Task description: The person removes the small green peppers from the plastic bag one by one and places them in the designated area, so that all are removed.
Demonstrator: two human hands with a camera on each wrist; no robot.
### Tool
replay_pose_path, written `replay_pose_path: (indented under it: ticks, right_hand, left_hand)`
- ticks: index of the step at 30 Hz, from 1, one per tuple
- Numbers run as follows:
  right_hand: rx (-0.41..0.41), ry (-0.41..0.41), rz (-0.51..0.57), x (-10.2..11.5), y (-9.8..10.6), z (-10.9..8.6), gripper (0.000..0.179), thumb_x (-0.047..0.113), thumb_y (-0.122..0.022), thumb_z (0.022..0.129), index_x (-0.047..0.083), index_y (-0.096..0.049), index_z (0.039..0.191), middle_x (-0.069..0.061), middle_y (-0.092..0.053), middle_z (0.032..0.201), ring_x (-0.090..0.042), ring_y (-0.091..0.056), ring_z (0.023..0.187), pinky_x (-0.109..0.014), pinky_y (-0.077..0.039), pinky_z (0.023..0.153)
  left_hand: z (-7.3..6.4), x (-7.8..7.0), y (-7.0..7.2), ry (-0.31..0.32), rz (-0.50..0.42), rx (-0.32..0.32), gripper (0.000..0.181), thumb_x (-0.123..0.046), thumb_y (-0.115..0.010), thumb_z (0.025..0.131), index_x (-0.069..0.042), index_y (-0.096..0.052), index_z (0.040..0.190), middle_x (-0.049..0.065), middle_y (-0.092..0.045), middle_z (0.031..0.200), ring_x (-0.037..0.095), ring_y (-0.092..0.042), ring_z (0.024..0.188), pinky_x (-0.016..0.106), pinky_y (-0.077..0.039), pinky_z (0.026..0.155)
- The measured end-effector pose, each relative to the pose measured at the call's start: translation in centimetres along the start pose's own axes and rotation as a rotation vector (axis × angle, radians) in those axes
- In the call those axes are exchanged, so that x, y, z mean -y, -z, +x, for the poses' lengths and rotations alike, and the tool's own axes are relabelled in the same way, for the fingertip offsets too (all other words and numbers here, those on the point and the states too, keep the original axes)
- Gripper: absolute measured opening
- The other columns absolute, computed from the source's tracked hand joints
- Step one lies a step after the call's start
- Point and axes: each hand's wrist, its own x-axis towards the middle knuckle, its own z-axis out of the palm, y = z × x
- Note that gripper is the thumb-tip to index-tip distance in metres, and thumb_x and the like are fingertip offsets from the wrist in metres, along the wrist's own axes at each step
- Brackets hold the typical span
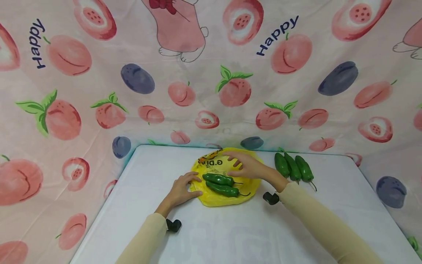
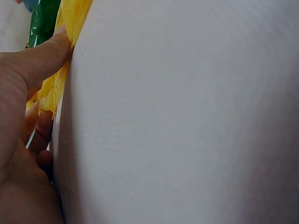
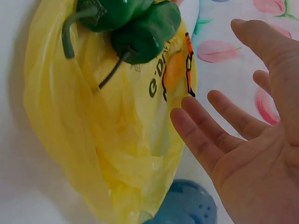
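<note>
A yellow plastic bag [image 1: 214, 201] with black print lies flat near the far side of the white table. On it rest two long green peppers [image 1: 221, 190], side by side, stems to the right. My left hand [image 1: 180, 187] is at the bag's left edge, thumb and fingers spread apart; in the left wrist view the thumb [image 2: 49, 56] touches the yellow plastic [image 2: 77, 18] beside a pepper [image 2: 43, 21]. Over the bag's right part hovers my right hand [image 1: 248, 167], holding nothing, its fingers loosely extended in the right wrist view.
Three more green peppers [image 1: 292, 167] lie together on the table [image 1: 230, 234], right of the bag and beyond my right wrist. Behind the table's far edge hangs a pink cloth [image 1: 204, 73] printed with fruit. A small black device is worn at each wrist.
</note>
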Motion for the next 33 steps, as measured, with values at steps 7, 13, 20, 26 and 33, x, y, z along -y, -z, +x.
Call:
replay_pose_path:
  ticks: [7, 13, 20, 26, 33]
  right_hand:
    - [0.066, 0.005, 0.016, 0.3, -0.9, 0.7, 0.071, 0.022, -0.077, 0.095, 0.018, -0.041, 0.156, -0.016, -0.054, 0.144, -0.041, -0.061, 0.122, -0.049, -0.055, 0.095]
    - [0.140, -0.008, 0.022, 0.4, -1.5, 1.5, 0.073, 0.022, -0.076, 0.095, 0.020, -0.039, 0.157, -0.020, -0.052, 0.146, -0.038, -0.061, 0.122, -0.046, -0.056, 0.094]
    - [0.233, -0.056, -0.004, 0.3, -2.4, 2.6, 0.074, 0.025, -0.076, 0.095, 0.019, -0.038, 0.158, -0.018, -0.059, 0.136, -0.028, -0.070, 0.104, -0.038, -0.059, 0.087]
    - [0.267, -0.073, -0.014, 0.1, -3.0, 3.3, 0.070, 0.021, -0.075, 0.096, 0.020, -0.041, 0.157, -0.011, -0.064, 0.127, -0.025, -0.070, 0.101, -0.036, -0.058, 0.088]
    - [0.284, -0.096, -0.024, 0.1, -3.4, 3.6, 0.064, 0.019, -0.074, 0.096, 0.020, -0.045, 0.154, -0.011, -0.066, 0.126, -0.026, -0.068, 0.104, -0.040, -0.058, 0.091]
  left_hand:
    - [0.0, 0.1, 0.0, 0.001, -0.005, -0.006, 0.038, -0.036, -0.085, 0.086, -0.026, -0.070, 0.119, 0.002, -0.051, 0.153, 0.029, -0.051, 0.131, 0.059, -0.026, 0.117]
    - [0.0, 0.0, 0.0, -0.003, 0.000, -0.006, 0.038, -0.035, -0.085, 0.085, -0.026, -0.070, 0.119, 0.002, -0.052, 0.152, 0.026, -0.054, 0.125, 0.059, -0.028, 0.115]
    - [0.1, 0.0, 0.0, 0.000, 0.009, -0.007, 0.039, -0.037, -0.085, 0.085, -0.026, -0.070, 0.119, 0.002, -0.052, 0.152, 0.027, -0.053, 0.129, 0.061, -0.028, 0.115]
    - [0.2, 0.2, 0.0, -0.009, 0.012, -0.006, 0.039, -0.038, -0.085, 0.085, -0.026, -0.070, 0.120, 0.002, -0.052, 0.152, 0.029, -0.051, 0.133, 0.062, -0.027, 0.115]
    - [0.2, 0.4, -0.1, -0.009, 0.012, -0.007, 0.039, -0.039, -0.084, 0.086, -0.027, -0.070, 0.120, 0.002, -0.052, 0.152, 0.029, -0.051, 0.133, 0.064, -0.026, 0.115]
